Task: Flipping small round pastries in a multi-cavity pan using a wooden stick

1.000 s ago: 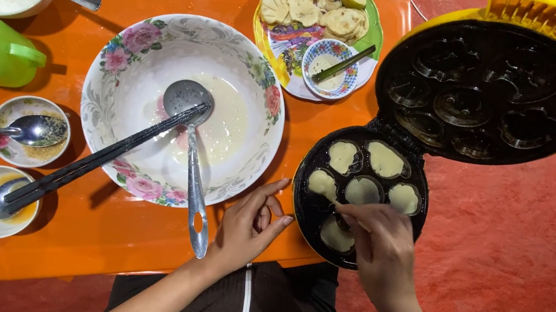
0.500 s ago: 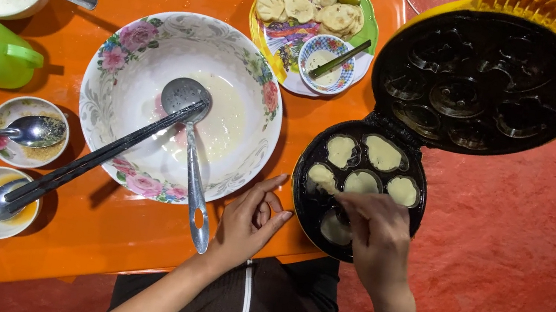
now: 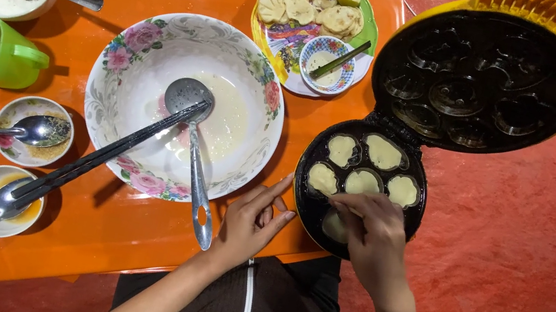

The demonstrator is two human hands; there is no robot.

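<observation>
Judging from the open cake maker (image 3: 363, 194), the filling is well advanced: pale batter sits in five moulds of the black lower plate, and a sixth, at the near edge, is partly hidden by the right hand (image 3: 375, 234); whether any mould is left empty cannot be told. The hinged lid (image 3: 485, 82) is raised and its moulds are bare. A thin film of batter is left in the floral bowl (image 3: 184, 105), where a ladle (image 3: 193, 141) and black chopsticks (image 3: 107, 152) are rested. Finished cakes are piled on a plate (image 3: 318, 15) at the far edge of the orange table (image 3: 128, 229). The right hand is held palm down, fingers drawn together over the near mould; what they pinch cannot be told. The left hand (image 3: 251, 220) is laid loosely spread on the table, gripping nothing.
</observation>
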